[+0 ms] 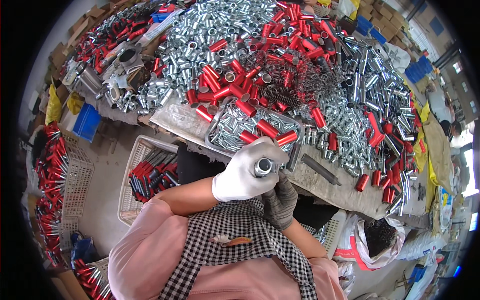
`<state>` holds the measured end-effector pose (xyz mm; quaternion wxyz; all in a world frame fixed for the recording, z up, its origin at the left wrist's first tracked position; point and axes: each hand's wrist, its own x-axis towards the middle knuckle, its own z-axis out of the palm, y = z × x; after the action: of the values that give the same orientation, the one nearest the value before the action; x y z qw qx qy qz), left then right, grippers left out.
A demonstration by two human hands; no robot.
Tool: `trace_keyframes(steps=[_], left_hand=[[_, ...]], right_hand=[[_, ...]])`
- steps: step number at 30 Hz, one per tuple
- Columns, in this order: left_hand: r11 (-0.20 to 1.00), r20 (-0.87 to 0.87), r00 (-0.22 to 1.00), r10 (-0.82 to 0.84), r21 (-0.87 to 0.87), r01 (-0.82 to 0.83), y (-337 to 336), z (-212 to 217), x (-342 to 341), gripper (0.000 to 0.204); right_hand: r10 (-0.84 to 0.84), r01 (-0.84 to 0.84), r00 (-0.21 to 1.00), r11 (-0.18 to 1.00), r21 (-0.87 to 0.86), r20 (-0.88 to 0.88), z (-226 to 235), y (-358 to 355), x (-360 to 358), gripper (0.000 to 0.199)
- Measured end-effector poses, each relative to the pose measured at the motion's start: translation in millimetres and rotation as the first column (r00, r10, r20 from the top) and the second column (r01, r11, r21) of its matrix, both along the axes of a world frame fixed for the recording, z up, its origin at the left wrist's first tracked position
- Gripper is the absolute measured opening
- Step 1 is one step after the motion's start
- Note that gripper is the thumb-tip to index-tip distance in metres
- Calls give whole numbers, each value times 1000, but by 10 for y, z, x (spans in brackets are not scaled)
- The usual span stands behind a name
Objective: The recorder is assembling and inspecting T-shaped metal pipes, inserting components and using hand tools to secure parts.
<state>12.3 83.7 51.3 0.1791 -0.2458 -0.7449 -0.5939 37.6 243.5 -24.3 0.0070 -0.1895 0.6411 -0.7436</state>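
In front of my chest, my left hand (244,172), in a white glove, is closed round a silver metal tube (263,167) whose open round end faces up. Just below and to its right, my right hand (281,201), in a grey glove, has its fingers bent in close against the left. Whatever the right fingers hold, if anything, is hidden. Beyond both hands, a metal tray (214,122) holds many small silver pins (231,131). Red tubes (267,128) lie across the pins.
Silver sleeves (205,25), wire springs (315,80) and chrome tubes (360,65) are heaped on the workbench (175,117). A dark bar (320,169) lies right of the tray. Crates of red-and-black tools (124,200) stand left; an open sack (357,245) stands right.
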Motion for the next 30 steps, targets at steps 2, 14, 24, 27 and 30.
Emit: trace_keyframes(steps=[2,14,24,27,30], left_hand=[[1000,125,992,2,17,-5,27,37,24,51],[933,265,907,327,63,-355,68,34,-65,13],[947,21,990,143,286,-143,332,-123,-251,14],[894,84,960,267,350,-280,45,145,-313,17],[819,111,969,220,518,-246,-44,198,-344,16]], right_hand=[[41,-35,995,997,-62,86,35,18,-18,41],[81,-76,988,996,-45,130,161,109,-126,37],[287,-239,944,935,-261,163,-15,187,-171,51],[242,-220,959,964,-148,151,37,229,-216,48],[229,-226,963,973,-36,140,-26,365,-292,48]])
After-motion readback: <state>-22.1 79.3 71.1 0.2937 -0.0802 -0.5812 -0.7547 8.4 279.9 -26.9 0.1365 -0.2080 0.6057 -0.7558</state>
